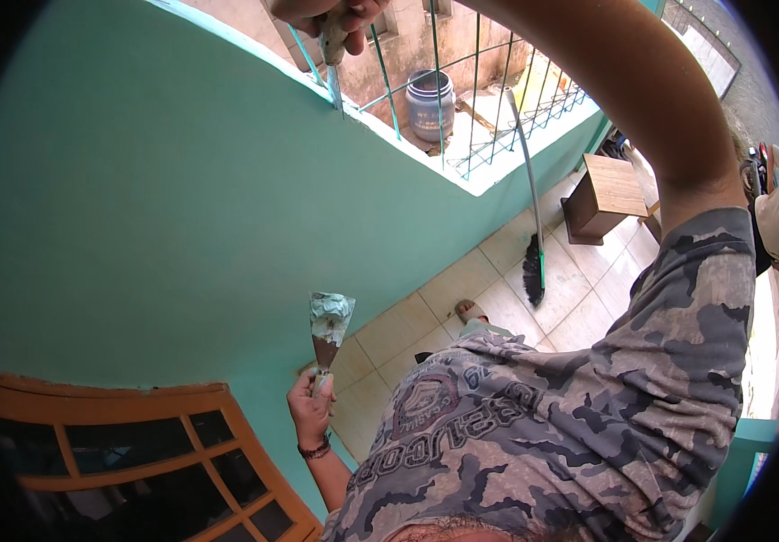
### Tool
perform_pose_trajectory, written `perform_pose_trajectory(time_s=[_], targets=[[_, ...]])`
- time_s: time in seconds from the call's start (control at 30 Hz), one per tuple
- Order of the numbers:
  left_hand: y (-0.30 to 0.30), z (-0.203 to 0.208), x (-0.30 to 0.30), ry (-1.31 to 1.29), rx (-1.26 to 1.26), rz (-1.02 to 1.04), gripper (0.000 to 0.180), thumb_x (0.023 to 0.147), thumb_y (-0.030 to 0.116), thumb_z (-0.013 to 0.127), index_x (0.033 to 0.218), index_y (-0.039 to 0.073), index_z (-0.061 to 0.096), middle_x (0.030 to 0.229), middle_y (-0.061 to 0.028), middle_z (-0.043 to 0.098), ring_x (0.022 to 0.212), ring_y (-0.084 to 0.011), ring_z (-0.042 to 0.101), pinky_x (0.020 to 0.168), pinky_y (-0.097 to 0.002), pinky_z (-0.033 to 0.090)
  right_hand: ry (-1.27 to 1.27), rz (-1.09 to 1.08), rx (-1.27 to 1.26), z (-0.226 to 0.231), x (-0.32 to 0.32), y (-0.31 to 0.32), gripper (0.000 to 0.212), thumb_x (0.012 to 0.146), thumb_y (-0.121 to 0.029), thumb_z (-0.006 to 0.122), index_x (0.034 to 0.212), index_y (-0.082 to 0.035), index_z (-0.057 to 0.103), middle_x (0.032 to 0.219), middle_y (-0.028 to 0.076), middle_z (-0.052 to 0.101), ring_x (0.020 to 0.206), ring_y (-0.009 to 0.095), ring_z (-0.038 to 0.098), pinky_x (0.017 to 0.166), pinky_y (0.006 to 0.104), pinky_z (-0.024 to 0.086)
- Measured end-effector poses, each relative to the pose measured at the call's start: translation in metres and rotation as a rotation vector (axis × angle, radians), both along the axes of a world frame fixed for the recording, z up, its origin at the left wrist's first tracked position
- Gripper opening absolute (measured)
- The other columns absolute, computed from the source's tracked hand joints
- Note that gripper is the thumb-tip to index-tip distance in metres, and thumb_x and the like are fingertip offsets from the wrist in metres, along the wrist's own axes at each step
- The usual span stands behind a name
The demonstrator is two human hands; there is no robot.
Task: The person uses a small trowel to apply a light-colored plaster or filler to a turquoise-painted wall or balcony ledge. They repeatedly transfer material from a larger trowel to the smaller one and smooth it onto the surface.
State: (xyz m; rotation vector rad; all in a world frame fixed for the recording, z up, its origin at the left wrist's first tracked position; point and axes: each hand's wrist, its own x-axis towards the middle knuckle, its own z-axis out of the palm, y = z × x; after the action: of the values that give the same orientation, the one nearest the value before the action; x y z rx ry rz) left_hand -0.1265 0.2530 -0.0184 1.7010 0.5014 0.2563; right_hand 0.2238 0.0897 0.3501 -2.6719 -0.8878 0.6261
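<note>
Putty knife (325, 352): blade up in left hand (310, 402), flared metal, wide end loaded with pale blue-green putty (330, 314). Scraper (332, 50): in right hand (353, 16), light handle, blade down at green wall (154, 172) edge, contact unclear.

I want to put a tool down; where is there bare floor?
Bare tiles lie between the green wall, the foot and the broom. Another patch lies between the broom, the wooden stool and the camouflage shirt. Along the wall's upper edge it is crowded: grille bars, and the right hand gripping a scraper.
</note>
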Motion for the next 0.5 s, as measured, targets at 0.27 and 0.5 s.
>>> perform_pose_trajectory(time_s=[0.27,0.5], targets=[[-0.013,0.001,0.014,0.001,-0.032,-0.019,0.022,0.085,0.018,0.064,0.096,0.0,0.059,0.059,0.0002,0.053,0.043,-0.0045,0.043,0.037,-0.0185,0.033,0.105,-0.161,0.253,0.005,0.01,-0.1,0.016,0.083,-0.006,0.05,0.086,0.005,0.061,0.069,0.013,0.064,0.042,0.008,0.047,0.035,0.0203,0.033],[0.002,0.005,-0.006,0.028,0.002,0.008,0.024,0.084,0.017,0.066,0.1,0.0,0.059,0.065,0.0009,0.056,0.051,-0.0045,0.049,0.04,-0.0188,0.036,-0.156,-0.167,0.634,-0.115,-0.006,-0.166,0.039,0.081,-0.033,0.07,0.093,0.004,0.068,0.064,0.006,0.062,0.041,0.003,0.046,0.035,0.0159,0.03]])
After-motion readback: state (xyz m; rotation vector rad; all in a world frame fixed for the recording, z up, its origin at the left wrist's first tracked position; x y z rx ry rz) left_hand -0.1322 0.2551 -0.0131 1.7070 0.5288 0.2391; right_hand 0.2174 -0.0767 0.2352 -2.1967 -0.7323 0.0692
